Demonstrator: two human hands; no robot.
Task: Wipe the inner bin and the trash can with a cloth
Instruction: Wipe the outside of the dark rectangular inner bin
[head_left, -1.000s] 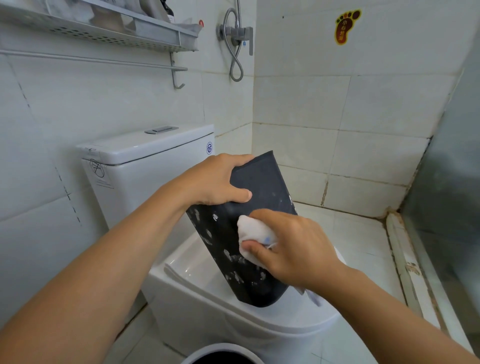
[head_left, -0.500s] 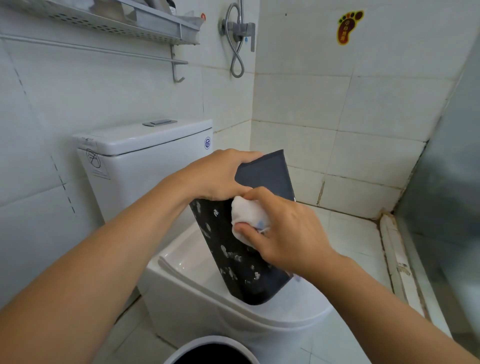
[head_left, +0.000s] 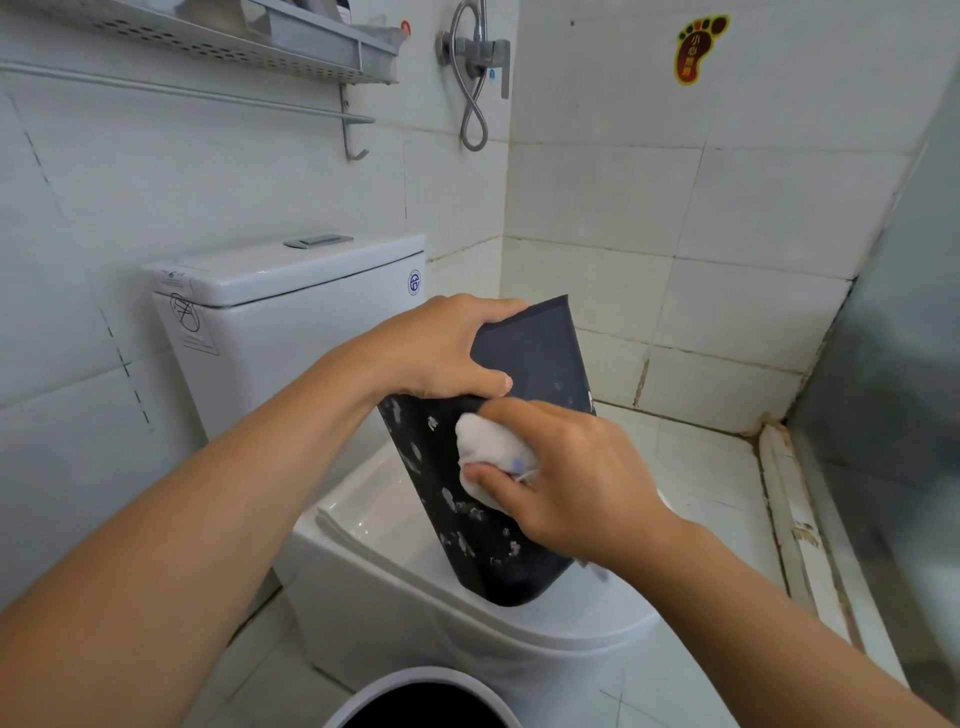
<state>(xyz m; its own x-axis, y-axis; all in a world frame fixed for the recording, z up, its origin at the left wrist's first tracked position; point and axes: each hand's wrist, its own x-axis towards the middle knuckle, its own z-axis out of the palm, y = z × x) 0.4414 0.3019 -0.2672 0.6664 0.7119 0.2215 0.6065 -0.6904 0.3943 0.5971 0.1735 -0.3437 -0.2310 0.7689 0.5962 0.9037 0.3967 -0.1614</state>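
The upturned end of the inner bin (head_left: 530, 358) is being gripped by the left hand (head_left: 441, 348), thumb curled across its near edge, while a bunched white cloth (head_left: 488, 452) is being pinched and pressed against the bin's side by the right hand (head_left: 566, 478). The dark bin, flecked with pale smears, is being held tilted, its lower end resting on the closed toilet lid (head_left: 389, 525). The trash can (head_left: 415, 696) is being cut off by the bottom edge, only its white rim showing.

My right hand (head_left: 566, 483) and the white cloth (head_left: 491, 457) now higher on the dark inner bin (head_left: 535, 364), up from its middle, close under my left hand's thumb (head_left: 488, 384), nearly touching
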